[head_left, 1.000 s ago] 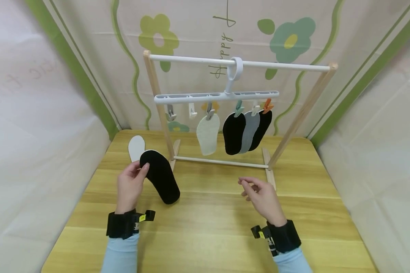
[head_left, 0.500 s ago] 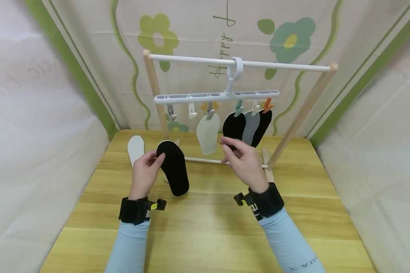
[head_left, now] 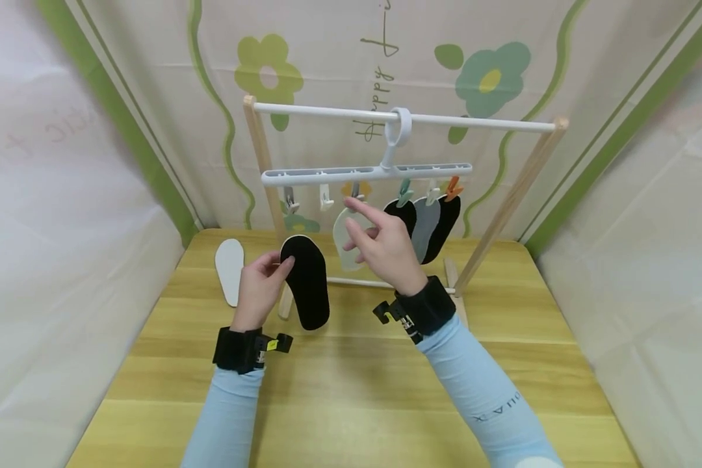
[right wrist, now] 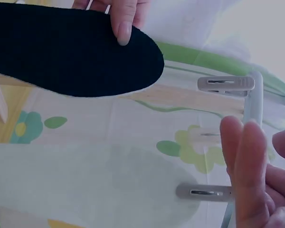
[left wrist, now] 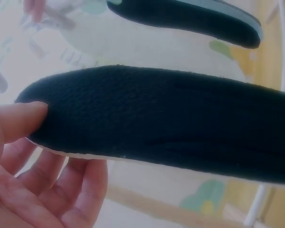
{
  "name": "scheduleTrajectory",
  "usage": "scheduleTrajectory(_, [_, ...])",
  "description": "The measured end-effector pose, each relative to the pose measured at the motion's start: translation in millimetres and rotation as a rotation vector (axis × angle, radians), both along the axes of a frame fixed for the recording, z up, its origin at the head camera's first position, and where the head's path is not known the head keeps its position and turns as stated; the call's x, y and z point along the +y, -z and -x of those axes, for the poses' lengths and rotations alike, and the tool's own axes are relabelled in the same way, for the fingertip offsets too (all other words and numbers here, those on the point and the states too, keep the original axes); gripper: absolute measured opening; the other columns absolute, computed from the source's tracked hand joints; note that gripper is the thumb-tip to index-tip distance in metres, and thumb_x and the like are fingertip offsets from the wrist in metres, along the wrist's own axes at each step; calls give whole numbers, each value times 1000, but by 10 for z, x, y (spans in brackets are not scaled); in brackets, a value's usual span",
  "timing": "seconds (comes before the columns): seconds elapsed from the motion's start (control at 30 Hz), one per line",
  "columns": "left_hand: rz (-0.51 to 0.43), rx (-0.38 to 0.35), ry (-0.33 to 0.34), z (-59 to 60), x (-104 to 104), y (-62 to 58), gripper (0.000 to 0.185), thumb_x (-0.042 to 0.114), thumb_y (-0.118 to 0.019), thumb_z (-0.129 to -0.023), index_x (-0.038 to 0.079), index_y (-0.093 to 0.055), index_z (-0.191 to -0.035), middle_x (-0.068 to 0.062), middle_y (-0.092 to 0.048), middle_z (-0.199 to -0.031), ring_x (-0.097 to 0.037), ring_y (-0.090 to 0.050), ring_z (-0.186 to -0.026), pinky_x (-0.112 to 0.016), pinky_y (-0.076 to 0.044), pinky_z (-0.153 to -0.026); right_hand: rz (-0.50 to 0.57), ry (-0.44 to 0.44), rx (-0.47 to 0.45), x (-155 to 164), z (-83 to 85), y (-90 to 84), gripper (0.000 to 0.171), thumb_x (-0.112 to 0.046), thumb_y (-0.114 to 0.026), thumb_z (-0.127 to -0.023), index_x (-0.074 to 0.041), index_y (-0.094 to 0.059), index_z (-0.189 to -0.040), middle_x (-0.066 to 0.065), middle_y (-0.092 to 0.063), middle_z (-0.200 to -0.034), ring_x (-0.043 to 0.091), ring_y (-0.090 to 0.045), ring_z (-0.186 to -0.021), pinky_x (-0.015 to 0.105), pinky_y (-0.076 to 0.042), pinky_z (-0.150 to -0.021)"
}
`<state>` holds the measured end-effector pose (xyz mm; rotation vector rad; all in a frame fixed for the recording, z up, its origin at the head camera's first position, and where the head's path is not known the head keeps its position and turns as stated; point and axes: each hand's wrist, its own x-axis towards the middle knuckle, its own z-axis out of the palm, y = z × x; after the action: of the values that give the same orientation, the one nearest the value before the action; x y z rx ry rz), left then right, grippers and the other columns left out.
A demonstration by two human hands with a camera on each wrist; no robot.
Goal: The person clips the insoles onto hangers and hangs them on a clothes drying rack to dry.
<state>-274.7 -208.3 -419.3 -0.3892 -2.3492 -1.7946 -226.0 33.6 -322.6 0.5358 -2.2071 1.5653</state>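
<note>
Left hand [head_left: 261, 286] holds a black insole [head_left: 308, 281] at its rounded upper end, thumb on the dark face and the other fingers [left wrist: 61, 190] curled behind the pale underside. The insole hangs upright, clear of the tabletop [head_left: 351, 383], in front of the left post of the wooden rack [head_left: 263, 169].

Right hand [head_left: 383, 244] is raised beside the clip hanger [head_left: 365, 173], holding nothing. Its index finger is extended toward the grey clip [head_left: 355, 192] that carries the cream insole [head_left: 344, 244]; the remaining fingers are loosely bent. The right wrist view shows two straight fingers [right wrist: 247, 161] just beside that clip; contact cannot be confirmed.

The hanger hangs by its ring from the white top bar [head_left: 403, 118] of the rack. Two clips [head_left: 307, 198] at its left end carry nothing. To the right of the cream insole hang a second black insole [head_left: 402, 214], a grey insole [head_left: 426, 227] and a third black insole [head_left: 444, 224], overlapping one another.

A white insole [head_left: 230, 270] lies flat on the tabletop, left of the left hand and apart from it. Both wrists wear black straps with light blue sleeves below.
</note>
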Motion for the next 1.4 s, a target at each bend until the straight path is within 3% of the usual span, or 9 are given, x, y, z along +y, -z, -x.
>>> scheduleTrajectory(0.2, [14,-20,28,26,27,-67,33,30,-66,-97,4,-68,-118,-13,-68,-110,-23,-62,-95,-25,-51,-80,-5,-45,-107,-93,71,-49,44,-19,-53,-104,-10,-47,-147,4,-54,-142,18,-69,-67,36,-56,-51])
scheduleTrajectory(0.4, [13,-13,55,-93,93,-294,26,14,-63,-99,-4,-66,-117,-20,-67,-107,-30,-62,-91,-23,-51,-74,51,-100,-216,-210,123,-60,56,-24,-50,-106,-8,-30,-155,3,-38,-155,26,-70,-78,42,-57,-55])
scheduleTrajectory(0.57, [12,-25,53,42,93,-152,29,25,-66,-98,4,-69,-117,-13,-69,-108,-27,-64,-94,-27,-52,-73,164,-134,-290,-292,197,-50,61,-30,-48,-106,-16,-20,-159,3,-32,-158,30,-71,-84,41,-57,-53])
scheduleTrajectory(0.67, [31,-27,52,89,93,-118,33,33,-66,-97,8,-70,-117,-9,-69,-109,-24,-65,-96,-32,-52,-75,250,-145,-333,-326,247,-59,59,-32,-48,-106,-23,-23,-158,5,-35,-157,27,-71,-81,30,-54,-49])
scheduleTrajectory(0.83, [44,-15,76,107,105,-160,37,39,-66,-96,9,-70,-117,-9,-70,-109,-26,-66,-95,-38,-53,-75,359,-164,-369,-351,322,-94,53,-31,-48,-106,-25,-32,-155,11,-42,-151,24,-69,-70,26,-54,-50])
scheduleTrajectory(1.2, [76,15,92,149,142,-214,39,45,-66,-94,10,-71,-111,-6,-70,-104,-23,-66,-89,-39,-54,-70,397,-175,-367,-356,366,-151,44,-27,-52,-104,-14,-46,-146,9,-60,-131,18,-62,-63,26,-54,-53])
scheduleTrajectory(1.4, [73,59,116,163,185,-232,34,36,-66,-96,6,-70,-110,-9,-71,-103,-23,-69,-87,-38,-54,-72,418,-175,-389,-378,380,-175,40,-27,-54,-103,-15,-52,-141,9,-62,-126,18,-63,-68,24,-54,-56])
